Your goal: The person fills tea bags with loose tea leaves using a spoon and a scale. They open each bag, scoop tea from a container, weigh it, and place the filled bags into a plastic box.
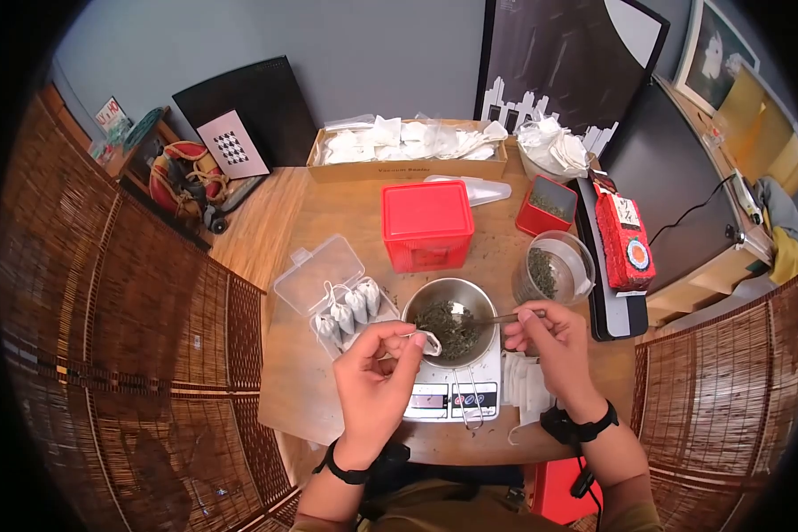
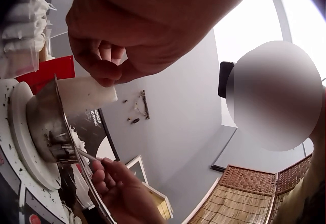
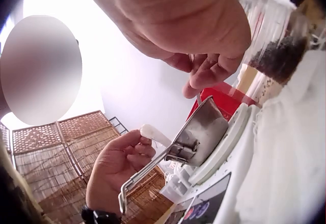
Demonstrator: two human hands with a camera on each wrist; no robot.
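Pinching a utensil (image 1: 505, 317) in the right hand (image 1: 556, 348) and, over the steel pot (image 1: 422, 296), a white pouch (image 1: 432, 344) in the left hand (image 1: 375, 377) — likely light, soft, easily crumpled, so best held by its edge.

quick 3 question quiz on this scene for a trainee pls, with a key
1. Short answer: what does the left hand pinch?
2. True or false: the metal pot stands on the scale.
3. Multiple choice: what colour is the lidded box just beyond the pot?
a) green
b) red
c) blue

Key:
1. A small white pouch.
2. True.
3. b
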